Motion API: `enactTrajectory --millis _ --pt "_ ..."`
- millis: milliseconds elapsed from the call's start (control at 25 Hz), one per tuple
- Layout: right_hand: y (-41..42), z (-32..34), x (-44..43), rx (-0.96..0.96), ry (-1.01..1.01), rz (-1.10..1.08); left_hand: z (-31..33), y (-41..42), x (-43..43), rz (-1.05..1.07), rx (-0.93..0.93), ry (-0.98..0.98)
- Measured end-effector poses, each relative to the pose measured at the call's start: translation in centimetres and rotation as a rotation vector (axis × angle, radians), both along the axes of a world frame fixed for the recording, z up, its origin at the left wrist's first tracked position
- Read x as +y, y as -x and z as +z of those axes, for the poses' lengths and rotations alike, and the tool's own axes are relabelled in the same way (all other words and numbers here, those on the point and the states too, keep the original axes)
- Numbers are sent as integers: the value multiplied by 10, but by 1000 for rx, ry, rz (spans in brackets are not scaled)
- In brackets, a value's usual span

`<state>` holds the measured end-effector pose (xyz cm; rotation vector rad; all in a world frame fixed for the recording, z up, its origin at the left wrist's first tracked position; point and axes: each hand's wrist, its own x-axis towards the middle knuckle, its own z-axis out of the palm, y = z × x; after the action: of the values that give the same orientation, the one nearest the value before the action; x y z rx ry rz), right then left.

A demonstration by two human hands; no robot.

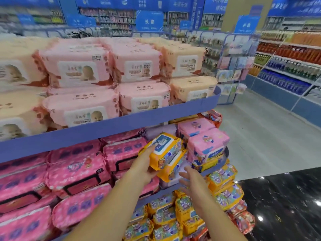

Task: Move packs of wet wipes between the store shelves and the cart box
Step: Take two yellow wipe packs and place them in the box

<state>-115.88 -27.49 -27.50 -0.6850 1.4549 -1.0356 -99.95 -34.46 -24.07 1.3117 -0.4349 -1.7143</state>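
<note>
At the far left, the upper shelf (pixel 111 126) holds soft, pillowy packs in pale peach film (pixel 15 73), each with a rounded white lid label. Next to them sit light pink packs (pixel 74 66) of the same puffy shape, stacked two high behind the shelf's smooth lilac-blue front lip. Below that lip, deep pink packs (pixel 74 169) with a glossy, crinkled wrap and dark-rimmed rectangular flaps fill the left half of the middle shelf.

My left hand (pixel 145 166) reaches in from below with its fingers closed around the near end of a yellow pack of wet wipes (pixel 163 150). That pack is a plump rectangular brick in shiny printed film, with a white and blue rounded lid on top, and it is tilted, its far end raised. It rests on top of another yellow pack (pixel 173 168) at the middle shelf, just left of the stack of pale pink cartoon packs (pixel 206 145).

My right hand (pixel 192 178) is open, fingers spread and apart, palm turned toward the yellow packs and just beside the lower one; I cannot tell whether it touches. Under it, the bottom shelf carries small yellow packs (pixel 224 178) with purple print, crowded and slumped. To the right lie a pale matte floor (pixel 260 136) and a glossy black marbled floor (pixel 286 206).
</note>
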Motion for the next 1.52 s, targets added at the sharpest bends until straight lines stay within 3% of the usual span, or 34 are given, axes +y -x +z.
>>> enactTrajectory --millis 280,400,560,680,800,1080,1240,1520 --pt "-34 -10 -22 133 -199 13 14 -55 60 83 -191 214" --pt "-57 -13 -34 -84 -258 -48 12 -91 86 232 -195 248" --pt "-71 -20 -48 -154 -234 -211 -3 -123 104 288 -181 211" --pt "-77 -32 -40 -80 -196 -199 -14 -136 110 285 -153 195" --pt "-75 -39 -17 -142 -61 -214 -20 -146 115 248 -156 198" --pt "-48 -37 9 -532 85 -518 -22 -142 132 188 -240 261" --pt "-40 -29 8 -527 29 -421 -23 -122 144 292 -227 223" --pt "-19 -40 21 -330 137 -75 -25 -101 196 587 -264 147"
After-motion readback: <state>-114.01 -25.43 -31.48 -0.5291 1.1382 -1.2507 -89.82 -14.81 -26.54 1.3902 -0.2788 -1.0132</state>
